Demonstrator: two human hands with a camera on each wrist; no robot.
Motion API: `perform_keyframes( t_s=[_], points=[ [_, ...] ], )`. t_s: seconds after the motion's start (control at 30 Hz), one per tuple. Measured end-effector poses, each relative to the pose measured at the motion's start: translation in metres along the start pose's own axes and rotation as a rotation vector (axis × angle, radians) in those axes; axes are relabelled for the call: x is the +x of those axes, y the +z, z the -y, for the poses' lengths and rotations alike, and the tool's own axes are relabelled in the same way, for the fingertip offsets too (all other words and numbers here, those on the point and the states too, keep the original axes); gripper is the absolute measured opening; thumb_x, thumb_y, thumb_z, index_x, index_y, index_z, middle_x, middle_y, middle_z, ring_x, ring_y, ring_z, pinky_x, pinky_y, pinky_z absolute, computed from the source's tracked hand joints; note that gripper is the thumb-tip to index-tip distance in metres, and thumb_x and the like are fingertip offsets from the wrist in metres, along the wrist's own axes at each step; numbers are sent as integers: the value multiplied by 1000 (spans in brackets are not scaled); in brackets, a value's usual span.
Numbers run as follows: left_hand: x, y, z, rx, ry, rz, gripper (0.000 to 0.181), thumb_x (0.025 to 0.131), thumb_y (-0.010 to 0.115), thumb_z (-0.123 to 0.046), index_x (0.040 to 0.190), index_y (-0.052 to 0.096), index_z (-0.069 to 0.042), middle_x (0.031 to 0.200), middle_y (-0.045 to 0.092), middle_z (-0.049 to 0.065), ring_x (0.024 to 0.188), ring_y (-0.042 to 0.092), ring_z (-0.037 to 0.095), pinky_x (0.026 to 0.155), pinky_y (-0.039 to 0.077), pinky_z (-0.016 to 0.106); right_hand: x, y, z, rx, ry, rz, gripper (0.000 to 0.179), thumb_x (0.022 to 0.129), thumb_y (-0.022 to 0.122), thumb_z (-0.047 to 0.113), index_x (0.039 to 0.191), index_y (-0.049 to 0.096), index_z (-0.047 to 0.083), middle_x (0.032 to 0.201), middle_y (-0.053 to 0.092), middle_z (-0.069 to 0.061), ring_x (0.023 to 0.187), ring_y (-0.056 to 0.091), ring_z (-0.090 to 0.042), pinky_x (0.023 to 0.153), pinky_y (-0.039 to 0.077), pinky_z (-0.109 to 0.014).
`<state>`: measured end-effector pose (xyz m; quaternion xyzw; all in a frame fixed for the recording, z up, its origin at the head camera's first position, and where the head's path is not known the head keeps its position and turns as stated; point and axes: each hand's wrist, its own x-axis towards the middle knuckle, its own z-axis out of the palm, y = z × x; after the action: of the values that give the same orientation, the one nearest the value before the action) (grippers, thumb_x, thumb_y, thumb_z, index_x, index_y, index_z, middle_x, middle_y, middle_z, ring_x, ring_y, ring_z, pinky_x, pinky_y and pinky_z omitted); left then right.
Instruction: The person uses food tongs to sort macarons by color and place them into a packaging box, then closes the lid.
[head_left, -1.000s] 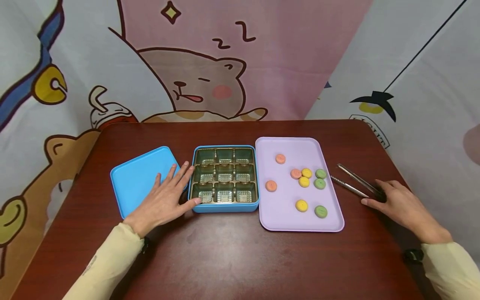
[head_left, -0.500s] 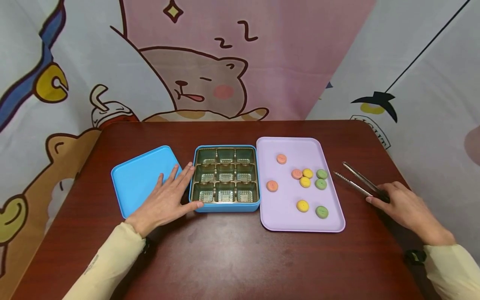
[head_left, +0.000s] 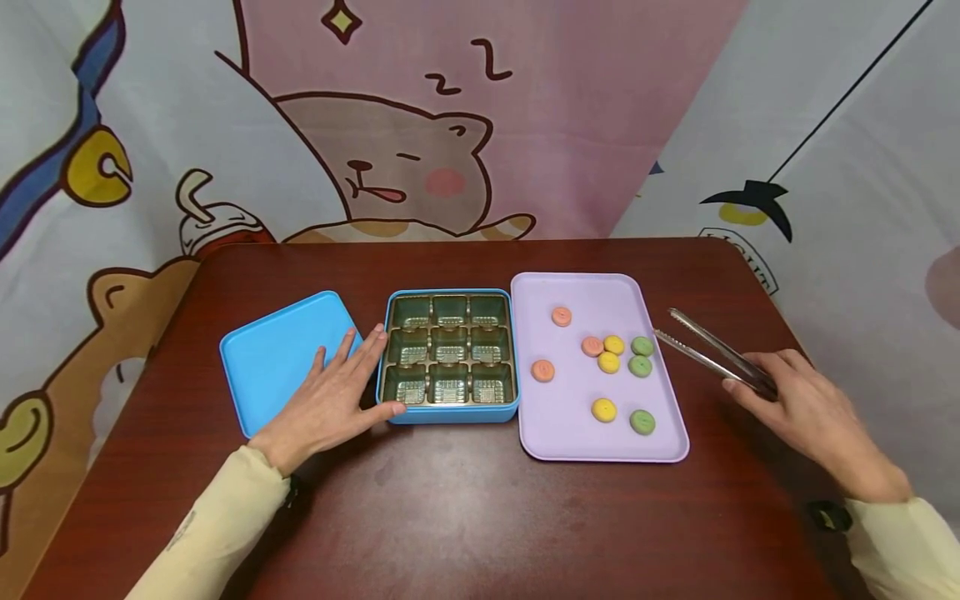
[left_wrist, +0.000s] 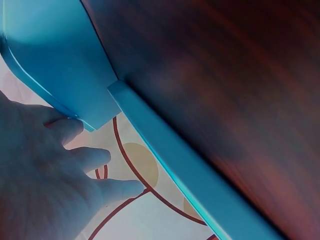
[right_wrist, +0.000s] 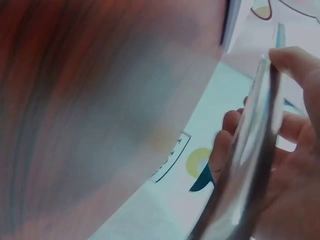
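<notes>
My right hand holds a pair of metal tongs, thumb on one arm and fingers round the other. The tips stand apart by the right edge of a lilac tray. In the right wrist view the tongs cross the palm. My left hand is spread, fingers straight, touching the left side of a blue box with a gold insert of several compartments. Pink, yellow and green button-like discs, perhaps macarons, lie on the tray.
A blue lid lies left of the box, partly under my left hand and forearm. Box and tray stand side by side on a dark red-brown table. Behind its far edge hangs a cartoon-printed cloth.
My right hand has lifted the tongs; their tips first shifted slightly right, then left toward the tray's edge. The left hand stays by the box, and the discs have not moved.
</notes>
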<state>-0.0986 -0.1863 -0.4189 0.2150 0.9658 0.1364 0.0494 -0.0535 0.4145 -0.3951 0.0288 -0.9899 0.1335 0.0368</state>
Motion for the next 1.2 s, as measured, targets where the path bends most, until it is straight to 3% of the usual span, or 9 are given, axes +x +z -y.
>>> perform_keyframes(
  t_s=[0.27,0.57,0.93,1.2],
  points=[
    [0,0,-1,-8,0,2,107,92,57,-75,167,14,-11,174,11,5,157,9,43,118,11,72,-1,-3,26,86,-31,-17,61,98,73,38,138,52,-2,123,57,-28,102,55,-45,83,43,-73],
    [-1,1,-1,-13,1,2,106,93,55,-76,168,13,-13,174,6,2,158,8,42,118,10,72,-4,-1,51,76,-128,-59,57,96,75,34,141,56,3,123,63,-23,98,61,-39,76,50,-66],
    [-1,0,2,-17,19,-7,100,96,53,-71,167,15,-12,174,10,3,157,9,43,118,12,72,-1,14,75,24,-213,-70,54,80,91,32,117,71,-2,98,73,-15,73,63,-21,61,56,-45],
    [-1,1,2,-26,20,-11,98,98,53,-70,167,16,-11,174,10,3,157,10,43,117,12,74,2,21,89,-23,-269,-41,52,78,92,34,113,73,0,86,66,-3,64,51,-10,51,45,-25]
  ],
)
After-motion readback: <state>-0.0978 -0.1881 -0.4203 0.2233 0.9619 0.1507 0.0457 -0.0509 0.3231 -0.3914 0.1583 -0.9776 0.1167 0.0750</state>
